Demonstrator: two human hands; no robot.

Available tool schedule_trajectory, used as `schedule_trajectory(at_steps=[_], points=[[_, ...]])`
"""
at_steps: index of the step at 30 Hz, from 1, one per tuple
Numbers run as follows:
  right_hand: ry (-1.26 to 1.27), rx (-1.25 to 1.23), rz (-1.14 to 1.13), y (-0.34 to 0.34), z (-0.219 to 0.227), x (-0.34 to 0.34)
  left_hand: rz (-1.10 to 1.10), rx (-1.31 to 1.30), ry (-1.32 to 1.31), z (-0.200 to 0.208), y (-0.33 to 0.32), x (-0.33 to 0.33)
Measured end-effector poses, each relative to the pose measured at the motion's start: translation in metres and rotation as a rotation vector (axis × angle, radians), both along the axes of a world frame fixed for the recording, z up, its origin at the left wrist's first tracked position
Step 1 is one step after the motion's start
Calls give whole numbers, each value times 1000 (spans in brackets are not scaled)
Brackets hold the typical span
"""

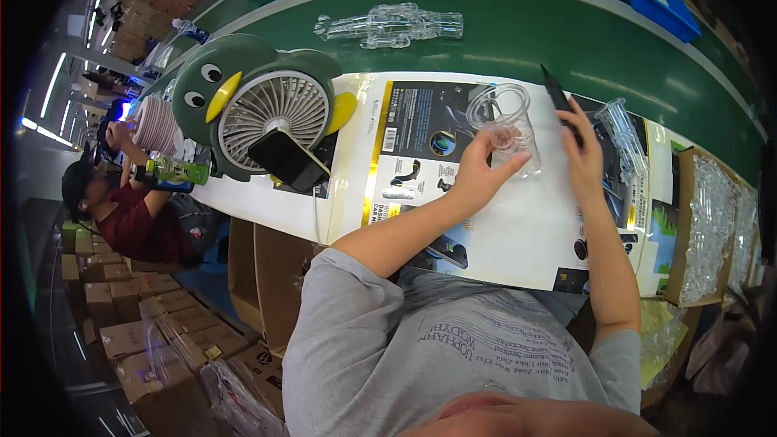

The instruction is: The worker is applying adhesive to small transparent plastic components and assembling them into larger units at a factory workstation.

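Left hand [484, 171] pinches the clear coiled-tube piece [524, 128] above the white board [518, 235]; right hand [586, 155] grips a black pointed tool [555, 91] nearby. Looks like tool line-up, next calling for a steady left hold.

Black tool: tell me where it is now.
In the head view, the black tool is in the right hand, to the right of the clear coil.
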State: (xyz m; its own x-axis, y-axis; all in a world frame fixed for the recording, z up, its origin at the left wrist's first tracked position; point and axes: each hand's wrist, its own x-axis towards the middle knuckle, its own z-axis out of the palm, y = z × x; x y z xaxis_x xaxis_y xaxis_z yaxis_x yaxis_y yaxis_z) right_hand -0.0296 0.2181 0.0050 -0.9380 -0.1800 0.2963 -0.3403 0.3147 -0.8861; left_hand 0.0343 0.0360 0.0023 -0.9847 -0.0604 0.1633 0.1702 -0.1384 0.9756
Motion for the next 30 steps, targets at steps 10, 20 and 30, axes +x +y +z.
schedule_trajectory(at_steps=[10,20,30], points=[[-33,-493,-153,1,40,18,-16,-36,4,8,-5,2],[77,-485,-313,27,13,23,-18,-79,1,6,-5,1],[417,-492,-121,26,8,30,-20,-66,18,5,-5,2]])
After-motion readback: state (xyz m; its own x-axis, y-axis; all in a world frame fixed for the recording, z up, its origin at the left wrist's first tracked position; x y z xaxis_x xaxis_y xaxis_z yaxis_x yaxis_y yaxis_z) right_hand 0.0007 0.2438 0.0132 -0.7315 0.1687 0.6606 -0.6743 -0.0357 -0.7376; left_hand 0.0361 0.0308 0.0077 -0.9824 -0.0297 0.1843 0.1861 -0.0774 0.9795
